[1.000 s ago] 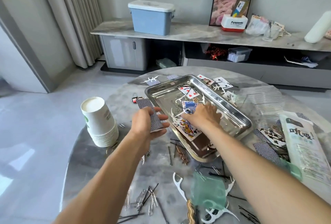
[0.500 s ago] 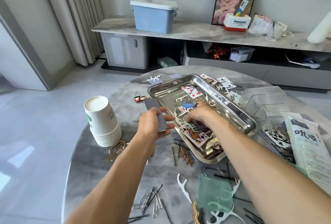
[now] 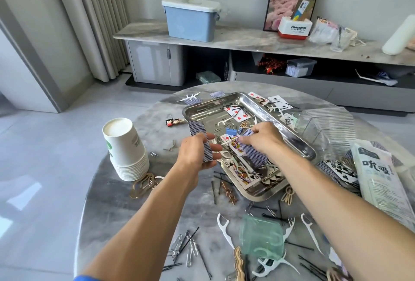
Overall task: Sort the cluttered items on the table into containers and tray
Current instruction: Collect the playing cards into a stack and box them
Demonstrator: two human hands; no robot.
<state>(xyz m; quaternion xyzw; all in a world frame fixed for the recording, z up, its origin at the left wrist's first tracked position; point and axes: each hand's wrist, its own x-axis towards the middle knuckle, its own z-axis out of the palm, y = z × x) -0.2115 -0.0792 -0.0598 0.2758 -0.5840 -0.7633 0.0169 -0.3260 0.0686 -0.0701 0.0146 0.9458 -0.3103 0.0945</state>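
Observation:
A steel tray point(image 3: 289, 133) sits mid-table with playing cards, floss picks, hairpins and a blue binder clip point(image 3: 232, 131) in it. My left hand point(image 3: 195, 153) grips a stack of blue-backed cards point(image 3: 202, 143) at the tray's left rim. My right hand point(image 3: 261, 138) is over the tray and pinches a blue-backed card point(image 3: 253, 154), lifted at one end above a face card point(image 3: 241, 171). A clear ribbed container point(image 3: 325, 128) stands right of the tray. A green plastic cup point(image 3: 261, 238) lies on its side near me.
A stack of paper cups point(image 3: 124, 148) stands at the table's left. Paper clips point(image 3: 186, 247), hairpins, floss picks point(image 3: 224, 230) and wooden pieces lie scattered near me. A packet point(image 3: 379, 177) and more cards lie at the right. A sideboard with a blue box point(image 3: 190, 20) stands behind.
My right hand has picked a blue-backed card off the tray and drawn it up towards the stack in my left hand. The left hand has barely moved.

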